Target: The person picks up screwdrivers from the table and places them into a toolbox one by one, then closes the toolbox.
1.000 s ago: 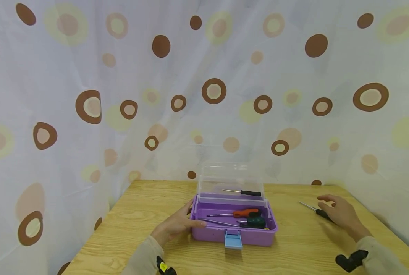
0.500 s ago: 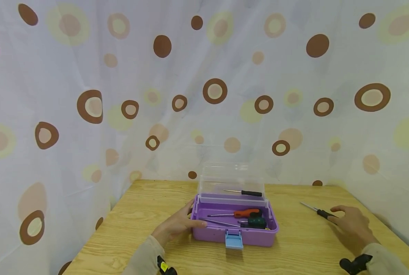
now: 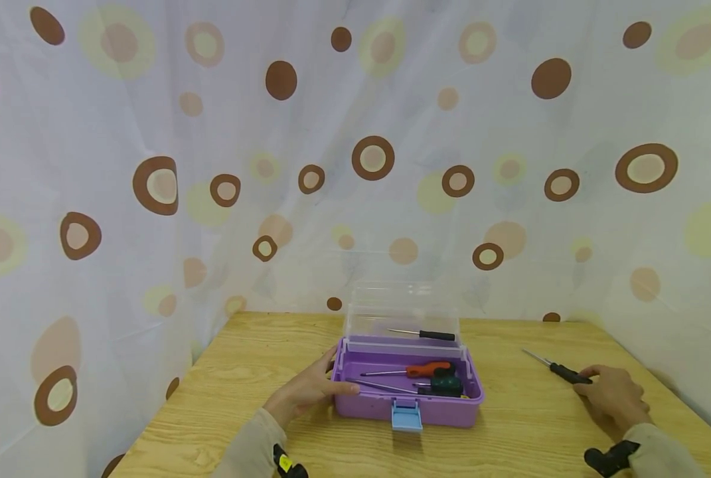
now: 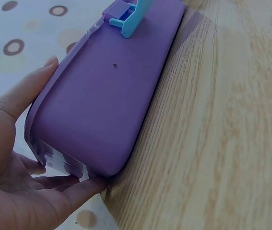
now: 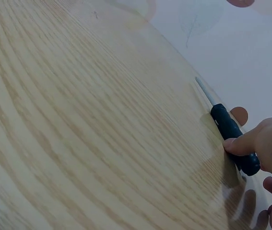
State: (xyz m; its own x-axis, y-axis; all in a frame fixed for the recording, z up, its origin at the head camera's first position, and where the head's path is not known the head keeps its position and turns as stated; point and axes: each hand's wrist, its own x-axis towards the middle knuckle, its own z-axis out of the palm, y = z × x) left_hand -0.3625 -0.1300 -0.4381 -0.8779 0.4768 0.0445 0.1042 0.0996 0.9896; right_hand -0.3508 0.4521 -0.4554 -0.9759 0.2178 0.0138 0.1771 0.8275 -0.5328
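A purple toolbox (image 3: 370,408) stands on the table with its clear lid (image 3: 403,302) raised at the back. My left hand (image 3: 307,392) grips its left end, the thumb over the front rim and the fingers round the side. Inside lie a red-orange screwdriver (image 3: 428,369), a stubby dark green screwdriver (image 3: 447,385) and a long-shafted one partly hidden by the front wall. To the right, my right hand (image 3: 617,395) pinches the handle end of a black-handled screwdriver (image 5: 226,125), its shaft pointing away. Whether that tool touches the table cannot be told.
Another black-handled screwdriver (image 3: 437,336) shows at the clear lid; whether it lies in it or behind it is unclear. A light blue latch (image 3: 406,418) hangs down at the box's front. Behind the wooden table (image 3: 259,338) hangs a dotted curtain (image 3: 325,219).
My right hand has drawn back to the right from above the screwdriver, and its thumb and fingers now pinch the handle end. My left hand and the toolbox have stayed in place.
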